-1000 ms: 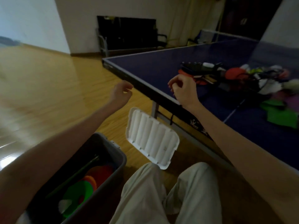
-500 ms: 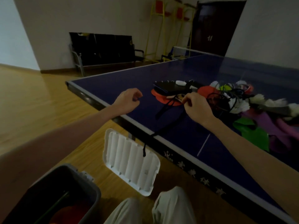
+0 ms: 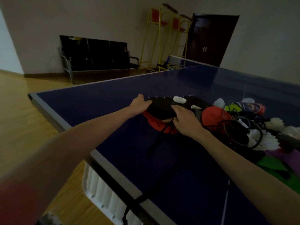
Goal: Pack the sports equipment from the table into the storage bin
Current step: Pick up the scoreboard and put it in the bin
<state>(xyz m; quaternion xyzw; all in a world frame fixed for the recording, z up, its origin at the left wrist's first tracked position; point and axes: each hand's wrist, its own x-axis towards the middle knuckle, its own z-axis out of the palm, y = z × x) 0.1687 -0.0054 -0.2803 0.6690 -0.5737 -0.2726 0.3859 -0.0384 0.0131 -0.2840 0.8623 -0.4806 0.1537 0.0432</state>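
Flat black fabric item with metal rings (image 3: 164,105), frame centre: left hand (image 3: 140,105) fingers curled over its edge. Right hand (image 3: 185,121) fingers pressed on it, seemingly to lift for binning.

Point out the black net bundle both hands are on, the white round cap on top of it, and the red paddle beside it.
black net bundle (image 3: 162,105): head view, on its dark top face between the hands.
white round cap (image 3: 179,99): head view, centre of the disc.
red paddle (image 3: 214,116): head view, middle of the red face.

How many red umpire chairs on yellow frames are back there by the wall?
2. One umpire chair stands left, closer to the black bench; the other umpire chair stands right beside it, next to the dark door. None seems hidden.
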